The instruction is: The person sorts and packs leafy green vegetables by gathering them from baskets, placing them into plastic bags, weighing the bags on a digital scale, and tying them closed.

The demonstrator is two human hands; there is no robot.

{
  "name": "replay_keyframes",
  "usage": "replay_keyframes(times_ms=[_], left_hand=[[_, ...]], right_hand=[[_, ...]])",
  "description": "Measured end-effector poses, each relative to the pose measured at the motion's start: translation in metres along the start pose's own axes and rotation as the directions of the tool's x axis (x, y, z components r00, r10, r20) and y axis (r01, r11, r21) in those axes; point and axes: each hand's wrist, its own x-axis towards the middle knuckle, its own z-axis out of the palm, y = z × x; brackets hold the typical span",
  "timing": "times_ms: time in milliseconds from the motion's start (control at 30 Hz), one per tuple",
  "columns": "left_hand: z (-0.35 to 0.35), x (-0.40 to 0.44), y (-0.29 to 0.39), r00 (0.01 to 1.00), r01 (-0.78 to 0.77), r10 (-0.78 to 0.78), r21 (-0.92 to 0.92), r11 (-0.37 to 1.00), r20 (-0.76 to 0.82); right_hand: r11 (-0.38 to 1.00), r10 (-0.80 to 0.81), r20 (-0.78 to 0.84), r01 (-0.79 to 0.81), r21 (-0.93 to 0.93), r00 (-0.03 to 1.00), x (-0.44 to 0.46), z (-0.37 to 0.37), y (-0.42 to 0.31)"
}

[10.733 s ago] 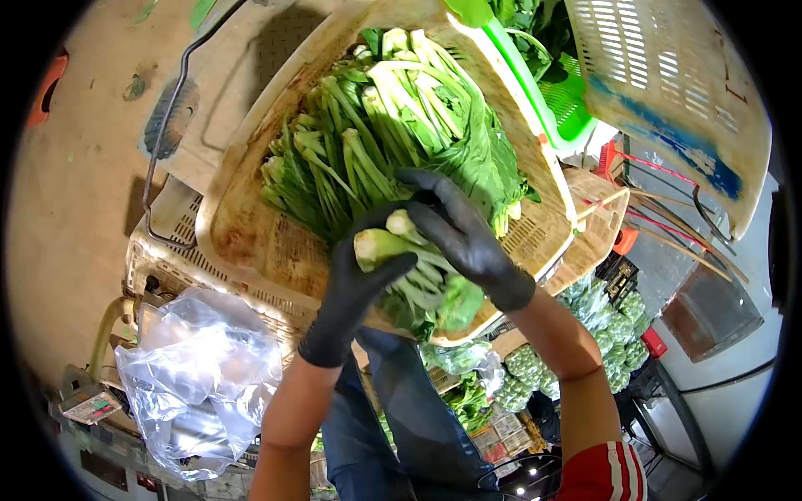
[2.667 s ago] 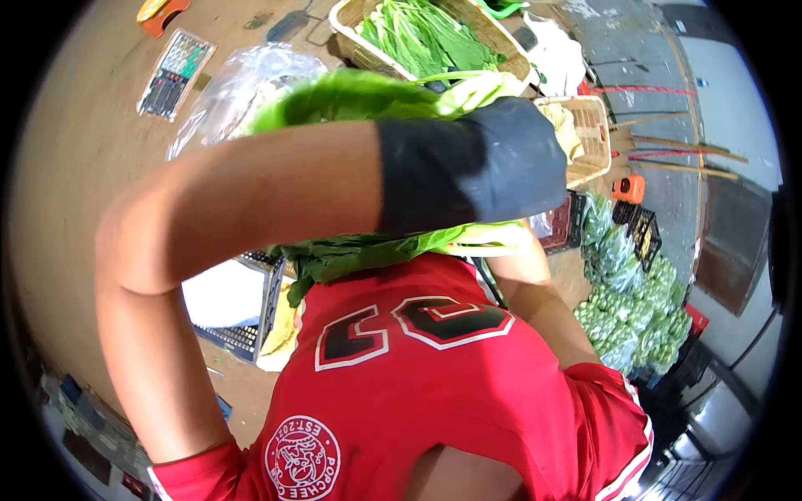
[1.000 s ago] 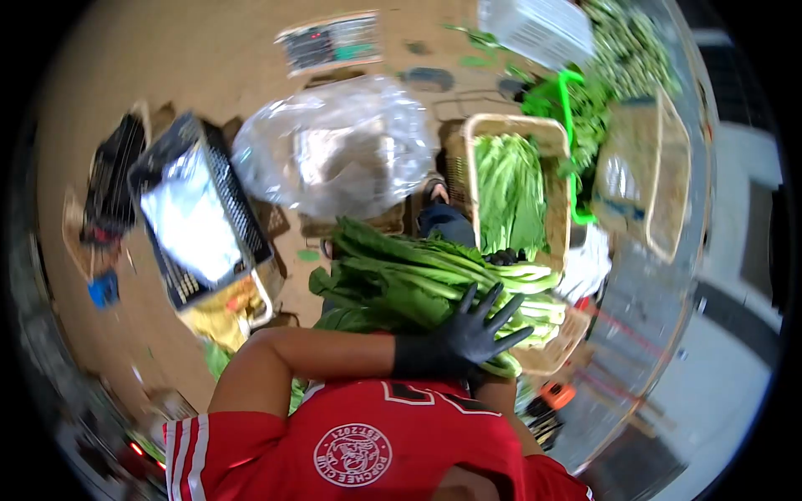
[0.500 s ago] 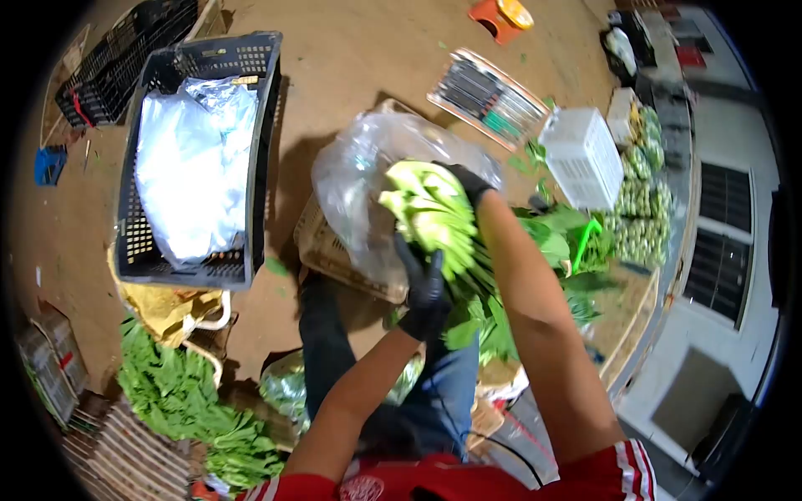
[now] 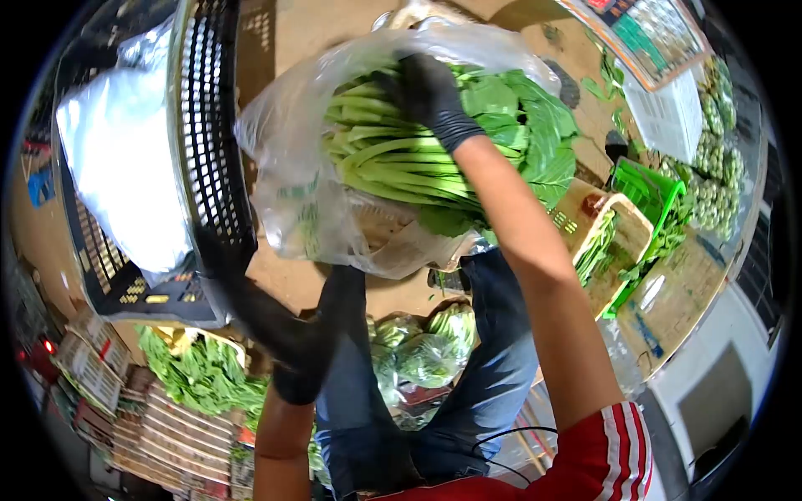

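Observation:
A large bunch of leafy greens (image 5: 393, 167) with thick pale stems lies on a clear plastic bag (image 5: 284, 200) in front of my knees. My right hand (image 5: 424, 96), in a black glove, grips the top of the bunch; its fingertips are partly hidden among the stems. My left hand (image 5: 280, 326), also gloved in black, is blurred by motion beside the black crate (image 5: 213, 125). Its fingers stretch toward the crate's near corner with the thumb apart, and nothing shows in it. Inside that crate is a pile of clear plastic bags (image 5: 125, 167).
Bagged greens (image 5: 426, 351) sit between my legs. Loose leafy greens (image 5: 196, 371) lie at the lower left. To the right stand a green basket (image 5: 647, 196), a beige basket (image 5: 631, 221) and a white crate (image 5: 668, 117), with stacked vegetable packs (image 5: 718, 175) beyond.
The bunch, earlier held up between both hands, now lies on the plastic bag under my right hand. My left hand has left it and moved leftward to the black crate. The view has shifted.

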Motion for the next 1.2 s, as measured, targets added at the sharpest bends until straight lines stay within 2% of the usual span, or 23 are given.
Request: replay_keyframes(times_ms=[67, 100, 133, 200, 233, 333, 367, 467, 533, 600, 667, 700, 733, 767, 800, 833, 867, 900, 933, 1033, 1100, 1167, 1200], left_hand=[[-0.007, 0.026, 0.006, 0.974, 0.013, 0.006, 0.083, 0.996, -0.228], [0.004, 0.030, -0.003, 0.997, 0.029, -0.008, 0.304, 0.952, -0.072], [0.018, 0.027, -0.028, 0.992, 0.047, -0.071, 0.218, 0.975, 0.104], [0.023, 0.015, -0.053, 0.908, 0.364, -0.286, -0.240, 0.900, 0.306], [0.008, 0.016, -0.023, 0.951, 0.248, -0.179, -0.275, 0.929, 0.253], [-0.069, 0.021, 0.078, 0.931, 0.363, -0.086, -0.863, 0.351, 0.356], [-0.091, 0.027, 0.109, 0.911, 0.412, -0.044, -0.909, 0.058, 0.410], [-0.111, 0.048, 0.169, 0.908, 0.411, 0.062, -0.909, 0.069, 0.415], [-0.112, 0.067, 0.200, 0.911, 0.394, 0.085, -0.913, 0.102, 0.403], [-0.120, 0.080, 0.225, 0.915, 0.379, 0.095, -0.917, 0.126, 0.391], [-0.139, 0.086, 0.237, 0.911, 0.407, -0.029, -0.889, 0.208, 0.410], [-0.151, 0.088, 0.238, 0.890, 0.455, -0.155, -0.850, 0.266, 0.428], [-0.153, 0.085, 0.236, 0.898, 0.437, -0.188, -0.849, 0.297, 0.397], [-0.155, 0.082, 0.235, 0.905, 0.421, -0.219, -0.845, 0.329, 0.366], [-0.159, 0.084, 0.222, 0.899, 0.438, -0.102, -0.854, 0.280, 0.427], [-0.167, 0.089, 0.217, 0.904, 0.424, -0.097, -0.852, 0.307, 0.416], [-0.174, 0.093, 0.212, 0.910, 0.410, -0.091, -0.849, 0.333, 0.404], [-0.185, 0.100, 0.210, 0.930, 0.367, -0.191, -0.824, 0.432, 0.314], [-0.202, 0.112, 0.198, 0.941, 0.331, -0.233, -0.797, 0.505, 0.244], [-0.309, 0.167, 0.101, 0.965, 0.187, -0.011, -0.659, 0.729, 0.262], [-0.309, 0.143, 0.126, 0.975, 0.209, -0.089, -0.701, 0.682, 0.205], [-0.295, 0.121, 0.158, 0.961, 0.275, -0.141, -0.795, 0.541, 0.236], [-0.253, 0.095, 0.215, 0.956, 0.156, -0.278, -0.651, 0.743, -0.088]], right_hand=[[0.995, -0.070, -0.097, 0.063, -0.074, 0.993, -0.004, -0.002, -0.001], [0.995, -0.057, -0.118, 0.047, -0.091, 0.991, -0.003, 0.000, 0.001], [0.994, -0.047, -0.135, 0.033, -0.105, 0.990, -0.002, 0.003, 0.003], [0.993, -0.058, -0.177, 0.039, -0.113, 0.983, -0.005, 0.001, 0.001], [0.997, -0.045, -0.127, 0.036, -0.072, 0.991, 0.001, 0.007, 0.006], [0.961, 0.178, 0.228, -0.219, 0.170, 0.957, -0.018, -0.058, -0.028], [0.988, -0.065, -0.248, 0.098, 0.122, 0.967, -0.010, 0.027, 0.010], [0.991, -0.032, -0.131, 0.014, -0.134, 0.991, -0.031, -0.022, -0.040], [0.973, -0.045, 0.273, -0.020, 0.230, 0.961, -0.057, -0.081, -0.091], [0.793, -0.328, 0.495, -0.050, 0.607, 0.805, -0.117, -0.127, -0.112], [0.631, -0.584, 0.318, 0.171, 0.757, 0.747, -0.193, -0.154, -0.094], [0.702, -0.335, 0.536, -0.174, 0.690, 0.775, -0.220, -0.193, -0.081], [0.880, -0.367, 0.444, 0.151, 0.451, 0.817, -0.247, -0.215, -0.055], [0.903, -0.425, 0.365, 0.418, 0.104, 0.828, -0.268, -0.231, -0.030], [0.869, -0.034, 0.696, -0.323, 0.375, 0.717, -0.277, -0.256, -0.017], [0.870, 0.164, 0.828, -0.474, 0.134, 0.536, -0.276, -0.269, -0.006], [0.902, 0.158, 0.759, -0.404, 0.150, 0.632, -0.281, -0.271, 0.010], [0.994, -0.053, 0.600, -0.014, 0.106, 0.798, -0.283, -0.270, 0.016], [0.932, -0.316, 0.442, 0.362, -0.023, 0.840, -0.283, -0.276, 0.011], [0.980, -0.083, 0.293, 0.025, 0.195, 0.952, -0.305, -0.292, -0.085], [0.993, 0.077, 0.467, -0.028, -0.111, 0.881, -0.344, -0.294, -0.088], [0.943, 0.312, 0.441, -0.221, -0.247, 0.841, -0.384, -0.303, -0.023], [0.925, 0.372, 0.380, -0.302, -0.231, 0.847, -0.382, -0.326, 0.016]])
